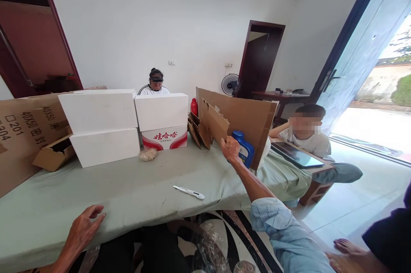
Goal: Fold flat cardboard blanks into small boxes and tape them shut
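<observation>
Corrugated cardboard flap [215, 121], extending left beyond the right hand [230, 149] pinching its near edge, is best steered clear of the blue plastic jug [246, 148] beside that grip, the empty left hand [86, 224] loosely spread.

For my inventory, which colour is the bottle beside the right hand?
The bottle is mostly blue, in head view.

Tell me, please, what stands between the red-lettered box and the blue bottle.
In the head view, brown cardboard pieces stand between them, with the right hand at one edge.
</observation>
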Motion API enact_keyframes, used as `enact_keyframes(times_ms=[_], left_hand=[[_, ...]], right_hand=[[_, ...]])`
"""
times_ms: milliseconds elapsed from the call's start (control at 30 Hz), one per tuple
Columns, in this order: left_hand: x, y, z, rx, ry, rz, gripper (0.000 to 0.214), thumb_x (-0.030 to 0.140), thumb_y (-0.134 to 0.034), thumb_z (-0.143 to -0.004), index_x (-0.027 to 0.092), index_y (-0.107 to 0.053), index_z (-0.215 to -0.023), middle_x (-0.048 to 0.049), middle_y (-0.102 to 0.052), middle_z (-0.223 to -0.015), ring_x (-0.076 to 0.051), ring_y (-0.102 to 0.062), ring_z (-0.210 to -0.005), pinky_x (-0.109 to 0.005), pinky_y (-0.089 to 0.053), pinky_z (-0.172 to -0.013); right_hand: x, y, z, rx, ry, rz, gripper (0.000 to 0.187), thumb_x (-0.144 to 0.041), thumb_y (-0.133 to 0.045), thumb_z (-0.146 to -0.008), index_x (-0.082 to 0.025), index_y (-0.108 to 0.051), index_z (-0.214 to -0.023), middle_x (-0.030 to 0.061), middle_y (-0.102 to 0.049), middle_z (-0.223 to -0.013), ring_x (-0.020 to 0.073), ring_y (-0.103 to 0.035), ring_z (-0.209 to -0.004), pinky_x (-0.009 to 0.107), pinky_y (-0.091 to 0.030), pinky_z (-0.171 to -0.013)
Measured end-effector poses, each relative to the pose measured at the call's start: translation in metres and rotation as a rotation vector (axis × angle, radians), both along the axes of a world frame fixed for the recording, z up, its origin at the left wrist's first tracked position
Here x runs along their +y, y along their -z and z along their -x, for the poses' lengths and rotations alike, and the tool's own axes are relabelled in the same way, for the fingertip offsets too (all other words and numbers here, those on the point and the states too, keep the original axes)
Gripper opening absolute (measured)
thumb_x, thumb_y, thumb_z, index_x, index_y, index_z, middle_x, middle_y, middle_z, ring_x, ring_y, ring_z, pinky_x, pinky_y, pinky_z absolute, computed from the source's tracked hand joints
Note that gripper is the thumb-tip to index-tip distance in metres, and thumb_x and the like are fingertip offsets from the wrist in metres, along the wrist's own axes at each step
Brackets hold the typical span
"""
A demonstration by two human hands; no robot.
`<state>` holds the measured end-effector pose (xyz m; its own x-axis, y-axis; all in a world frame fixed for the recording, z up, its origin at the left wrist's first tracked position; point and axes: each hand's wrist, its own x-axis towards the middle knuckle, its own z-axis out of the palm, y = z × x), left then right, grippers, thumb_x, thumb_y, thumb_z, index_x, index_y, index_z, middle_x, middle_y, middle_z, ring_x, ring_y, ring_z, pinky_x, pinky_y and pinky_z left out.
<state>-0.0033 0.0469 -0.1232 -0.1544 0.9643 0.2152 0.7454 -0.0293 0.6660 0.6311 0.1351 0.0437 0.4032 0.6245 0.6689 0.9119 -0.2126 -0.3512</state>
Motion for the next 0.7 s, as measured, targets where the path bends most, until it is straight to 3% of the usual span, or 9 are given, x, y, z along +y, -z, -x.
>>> enact_keyframes(times_ms=[200, 433, 533, 700], left_hand=[[-0.006, 0.010, 0.000, -0.055, -0.014, 0.021, 0.047, 0.067, -0.060, -0.068, 0.028, -0.076, -0.089, -0.0072, -0.087, -0.098, -0.035, -0.083, -0.094, -0.044, -0.067, -0.085], [-0.015, 0.021, -0.008, -0.046, -0.065, 0.032, 0.046, 0.068, -0.060, -0.070, 0.030, -0.078, -0.088, -0.0076, -0.087, -0.101, -0.039, -0.082, -0.099, -0.052, -0.068, -0.091], [-0.017, 0.024, -0.009, -0.022, -0.078, 0.021, 0.044, 0.067, -0.059, -0.070, 0.031, -0.078, -0.087, -0.0069, -0.087, -0.101, -0.038, -0.082, -0.098, -0.050, -0.068, -0.091], [-0.018, 0.030, -0.007, -0.003, -0.068, 0.032, 0.047, 0.068, -0.057, -0.074, 0.029, -0.079, -0.089, -0.0079, -0.086, -0.107, -0.038, -0.080, -0.104, -0.049, -0.066, -0.088]], right_hand=[[0.044, -0.008, 0.002, 0.060, -0.004, 0.100, 0.032, -0.024, -0.049, -0.106, -0.013, -0.079, -0.102, 0.0192, -0.075, -0.109, 0.0270, -0.065, -0.096, 0.033, -0.039, -0.079], [0.097, -0.012, 0.008, 0.158, 0.018, 0.192, 0.031, -0.026, -0.055, -0.109, -0.008, -0.077, -0.121, 0.0236, -0.074, -0.122, 0.0289, -0.066, -0.107, 0.034, -0.042, -0.085], [0.095, 0.007, 0.015, 0.197, 0.012, 0.229, 0.034, -0.029, -0.060, -0.108, -0.007, -0.072, -0.131, 0.0224, -0.072, -0.127, 0.0282, -0.066, -0.110, 0.034, -0.045, -0.090], [0.054, 0.063, 0.033, 0.231, -0.001, 0.258, 0.029, -0.028, -0.058, -0.107, -0.012, -0.071, -0.128, 0.0181, -0.073, -0.124, 0.0273, -0.067, -0.110, 0.033, -0.045, -0.089]])
